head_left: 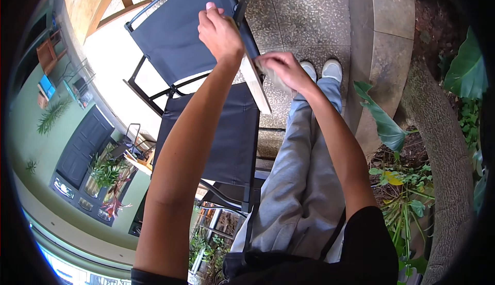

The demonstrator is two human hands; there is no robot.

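A black folding chair (178, 27) with a fabric back and seat stands in front of me. Its pale wooden armrest (256, 89) slants down toward my legs. My left hand (220, 35) is over the far end of this armrest, its fingers curled; what they close on, if anything, is hidden. In my right hand (290, 72) is a light greyish cloth (277, 76), bunched under the fingers and partly blurred, against the right side of the armrest. The chair's other armrest (142, 96) is to the left.
A wooden table (100, 6) stands at the upper left. My shoes (331, 70) rest on speckled floor tiles (309, 17). A stone border (394, 42) curves along the right, with a tree trunk (438, 145) and large leaves (384, 122) beyond it. A green wall with a dark door (85, 143) is far left.
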